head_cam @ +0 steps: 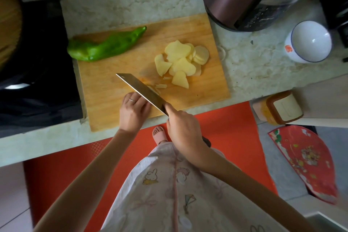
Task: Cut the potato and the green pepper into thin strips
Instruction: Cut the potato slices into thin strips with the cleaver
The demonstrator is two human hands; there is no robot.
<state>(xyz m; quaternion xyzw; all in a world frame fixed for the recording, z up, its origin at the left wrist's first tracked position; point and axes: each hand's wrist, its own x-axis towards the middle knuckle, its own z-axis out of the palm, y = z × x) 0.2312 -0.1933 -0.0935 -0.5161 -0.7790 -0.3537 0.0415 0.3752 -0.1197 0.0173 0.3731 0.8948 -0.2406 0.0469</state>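
Right hand [183, 130] grips the cleaver [145, 95]; left hand [133, 109] curls against its blade, grasp hidden, potato slices [180, 60] beyond.

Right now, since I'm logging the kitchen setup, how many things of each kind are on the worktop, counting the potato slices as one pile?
Cutting board: 1
Cleaver, held by the right hand: 1
Green pepper: 1
Pile of potato slices: 1
White bowl: 1
Cooker: 1
Orange-lidded container, at the edge: 1
Total: 7
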